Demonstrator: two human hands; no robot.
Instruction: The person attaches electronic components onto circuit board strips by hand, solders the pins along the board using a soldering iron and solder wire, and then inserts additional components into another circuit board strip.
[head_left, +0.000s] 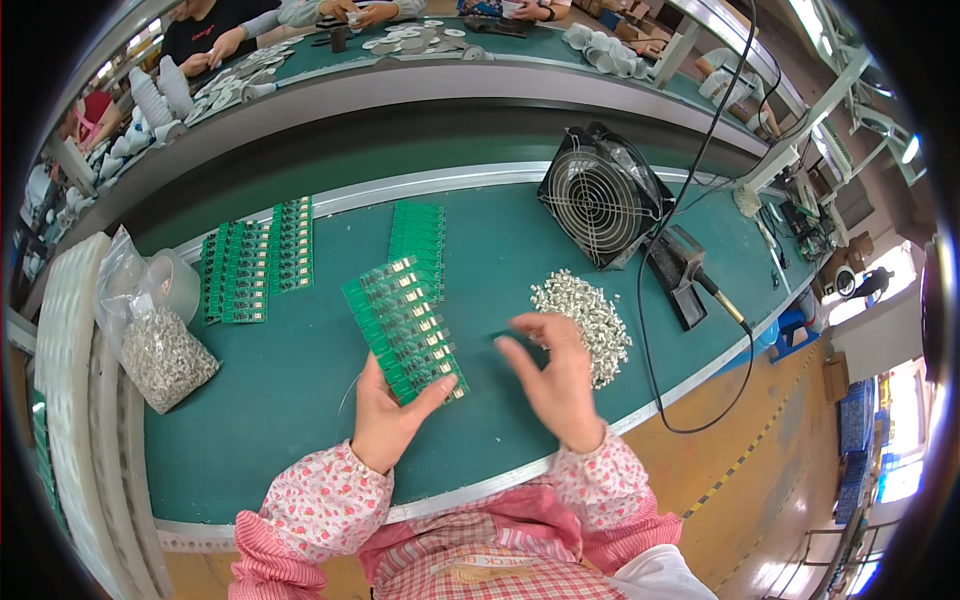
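My left hand (392, 412) grips the lower end of a green circuit board panel (408, 330), thumb on top, with the board tilted above the table. A row of small white connectors runs along this panel. My right hand (556, 378) is beside a heap of small white connectors (595, 322), its thumb and forefinger apart and nothing visible between them. The hand covers the heap's near left edge. Behind the held panel lies a stack of green boards (420, 232) without white parts showing. Farther left rest several panels with white connectors (292, 245).
A black fan (597, 200) with a wire guard stands at the back right, beside a soldering iron (718, 295) in its holder, with a looping cable. At left sit a bag of small parts (165, 360) and white foam sheets (75, 350). People work across the far bench.
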